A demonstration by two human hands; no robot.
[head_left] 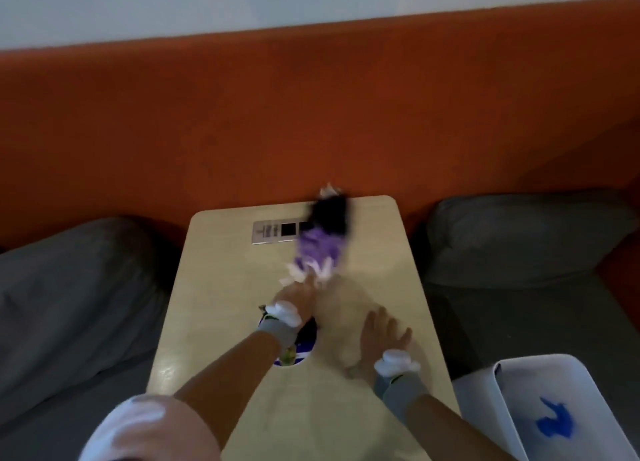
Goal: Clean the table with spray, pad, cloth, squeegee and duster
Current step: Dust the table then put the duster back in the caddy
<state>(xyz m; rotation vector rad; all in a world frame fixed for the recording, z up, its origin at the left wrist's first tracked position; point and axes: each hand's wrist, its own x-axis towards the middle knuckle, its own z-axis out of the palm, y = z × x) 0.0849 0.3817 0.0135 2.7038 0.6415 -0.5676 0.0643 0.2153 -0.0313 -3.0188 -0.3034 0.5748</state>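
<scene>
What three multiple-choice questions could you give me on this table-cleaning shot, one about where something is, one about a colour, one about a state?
1. Where does the white bin stand?
A. on the table
B. beside the table's near right corner
C. on the grey cushion

2. What colour is the middle of the duster?
A. purple
B. green
C. yellow

3. How is the right hand?
A. gripping a bottle
B. clenched in the air
C. open, flat on the table

Answers: 1 B, since the bin stands off the tabletop at its right edge. 2 A, since purple fluff shows between black and white tufts. 3 C, since its fingers are spread on the wood while the left hand holds the duster.
</scene>
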